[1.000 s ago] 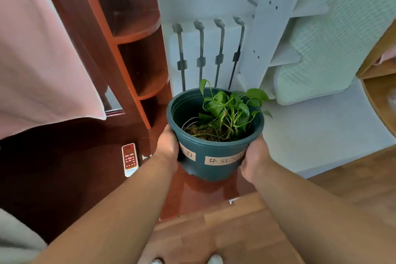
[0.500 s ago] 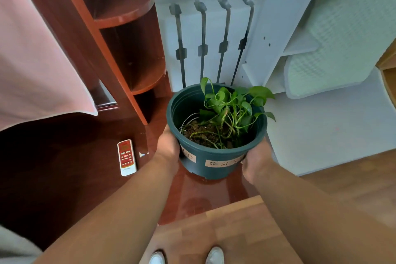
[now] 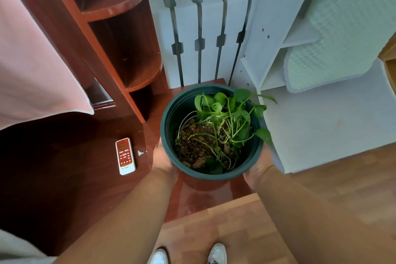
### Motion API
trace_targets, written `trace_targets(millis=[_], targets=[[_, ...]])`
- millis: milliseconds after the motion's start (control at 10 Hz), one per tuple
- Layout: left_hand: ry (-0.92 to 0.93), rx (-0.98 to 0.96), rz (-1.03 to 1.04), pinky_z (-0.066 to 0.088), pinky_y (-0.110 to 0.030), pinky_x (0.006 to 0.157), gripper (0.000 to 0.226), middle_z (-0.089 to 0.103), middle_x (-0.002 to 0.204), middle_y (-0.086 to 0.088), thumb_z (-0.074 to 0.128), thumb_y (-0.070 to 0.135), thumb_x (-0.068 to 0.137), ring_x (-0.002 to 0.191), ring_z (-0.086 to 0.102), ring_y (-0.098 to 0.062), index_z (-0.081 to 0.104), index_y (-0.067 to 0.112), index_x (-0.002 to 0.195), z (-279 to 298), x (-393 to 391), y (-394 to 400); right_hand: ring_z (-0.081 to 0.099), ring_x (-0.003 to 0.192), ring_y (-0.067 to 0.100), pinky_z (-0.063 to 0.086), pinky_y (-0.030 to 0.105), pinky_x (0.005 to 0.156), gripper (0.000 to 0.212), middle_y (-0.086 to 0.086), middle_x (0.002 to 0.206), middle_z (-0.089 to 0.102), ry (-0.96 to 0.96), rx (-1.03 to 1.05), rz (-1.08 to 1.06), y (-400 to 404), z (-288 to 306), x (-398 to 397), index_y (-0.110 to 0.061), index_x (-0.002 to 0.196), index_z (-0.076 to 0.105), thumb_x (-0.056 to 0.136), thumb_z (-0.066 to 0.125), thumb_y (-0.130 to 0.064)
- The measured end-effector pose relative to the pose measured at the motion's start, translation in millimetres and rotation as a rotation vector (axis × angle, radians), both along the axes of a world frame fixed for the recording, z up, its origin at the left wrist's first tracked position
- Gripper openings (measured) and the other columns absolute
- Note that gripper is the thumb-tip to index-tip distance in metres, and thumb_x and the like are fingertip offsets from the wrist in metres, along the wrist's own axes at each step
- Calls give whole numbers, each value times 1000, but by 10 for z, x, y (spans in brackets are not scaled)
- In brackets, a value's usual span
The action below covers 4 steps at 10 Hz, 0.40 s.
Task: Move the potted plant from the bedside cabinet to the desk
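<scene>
The potted plant is a dark green plastic pot with brown soil and a small leafy vine leaning to the right. It is over the glossy red-brown top of the bedside cabinet, near its right end. Whether it rests on the top or hangs just above it, I cannot tell. My left hand grips the pot's left side and my right hand grips its right side; the rim hides most of my fingers. No desk is in view.
A red and white remote control lies on the cabinet left of the pot. Curved red-brown corner shelves rise behind, a pink cloth hangs at left, white boards lean at the back. A wooden floor and my white shoes are below.
The pot has come lower and closer under the camera, so I now look straight down into it and its label is out of sight. Both hands keep their grip.
</scene>
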<state>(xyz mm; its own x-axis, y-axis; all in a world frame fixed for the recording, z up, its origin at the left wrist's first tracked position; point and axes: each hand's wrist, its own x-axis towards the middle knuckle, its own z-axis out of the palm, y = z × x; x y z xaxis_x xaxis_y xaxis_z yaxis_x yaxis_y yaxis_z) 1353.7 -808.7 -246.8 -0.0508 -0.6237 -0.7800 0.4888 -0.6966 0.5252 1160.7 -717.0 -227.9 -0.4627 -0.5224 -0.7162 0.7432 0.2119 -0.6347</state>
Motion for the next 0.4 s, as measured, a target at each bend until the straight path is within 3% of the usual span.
trace_targets(millis=[100,200,300,400], targets=[[-126,-31,-35,61,-52,89,35,78,121,-20,50,27,116,110,73,-40,72,8,136,26,88,-19,61,149,41,44,56,129,49,22,158,68,44,20,73,51,51,-64,-7,158,64,120,47,-34],[-226,-98,-123,59,-41,78,26,82,85,-10,61,26,105,85,71,-34,82,14,94,140,235,-56,69,139,38,47,55,127,39,18,141,78,84,1,65,147,109,-200,-11,144,73,117,57,-33],[-248,-123,-158,67,-34,69,26,87,90,-4,64,32,102,79,83,-25,85,16,104,396,401,-57,68,139,35,44,54,128,37,15,142,76,104,16,40,216,284,-382,-16,131,72,117,53,-44],[-187,-218,-108,59,-43,102,33,82,131,-4,63,33,104,126,74,-24,79,17,129,631,509,-62,62,144,31,44,49,126,38,13,151,69,140,18,-7,226,553,-597,-20,134,70,116,51,-47]])
